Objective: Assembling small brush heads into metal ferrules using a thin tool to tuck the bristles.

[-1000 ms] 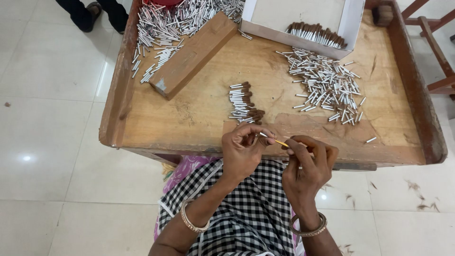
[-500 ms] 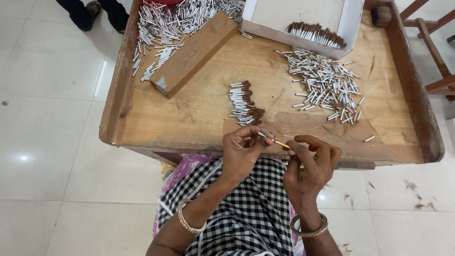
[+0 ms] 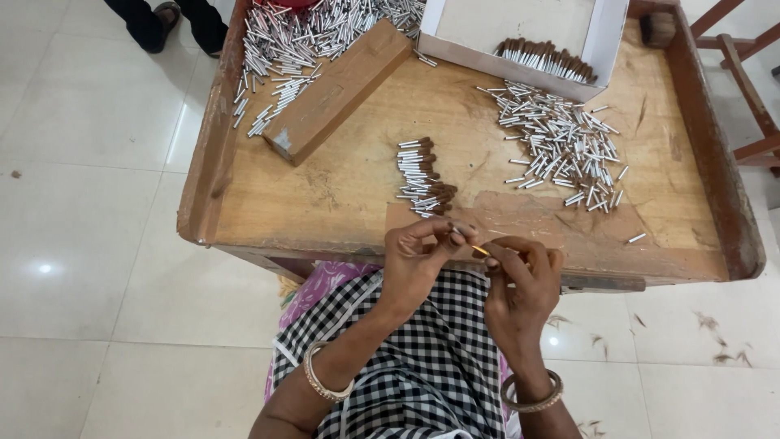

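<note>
My left hand (image 3: pixel 418 260) and right hand (image 3: pixel 520 272) meet just over the near edge of the desk (image 3: pixel 341 183). The left grip is pressed together, pinching a small white stick (image 3: pixel 455 230) at its tip. The right grip pinches a thin yellow sliver (image 3: pixel 481 250) that points toward the stick; the two nearly touch between my fingertips.

Just beyond my hands lies a neat row of brown-tipped sticks (image 3: pixel 422 177), side by side. Farther right, a loose scatter of white sticks (image 3: pixel 561 146) spreads across the wood, one stray (image 3: pixel 636 238) near the front edge. At the back stands a white box (image 3: pixel 601 41) with a bundle of brown-tipped ones (image 3: pixel 544 58) inside. A wooden block (image 3: pixel 341 89) lies slantwise at back left, a big heap of sticks (image 3: pixel 317 32) behind it. Bangles circle both my wrists, over a checked cloth (image 3: pixel 439 358).
</note>
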